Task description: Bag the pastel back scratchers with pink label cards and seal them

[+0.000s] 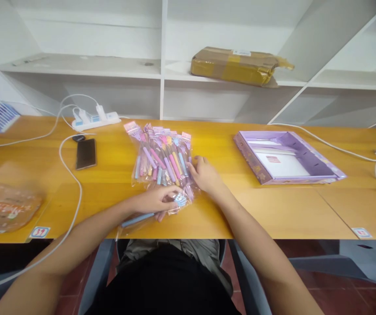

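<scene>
White shelving stands beyond worktop. Open purple box sits right, well apart from pile. Pile of bagged sticks lies before you: handles nearer you, hand-shaped heads mostly toward shelving, long axes tilting left at far end. Your right hand: fingers curled at pile's right edge; cannot tell whether gripping. Your left hand: fingers closed on blue packet, head pointing right.

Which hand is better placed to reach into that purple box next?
Probably the right hand: it's nearer the purple box, while the left hand is farther off, at the wrapped packets.
</scene>
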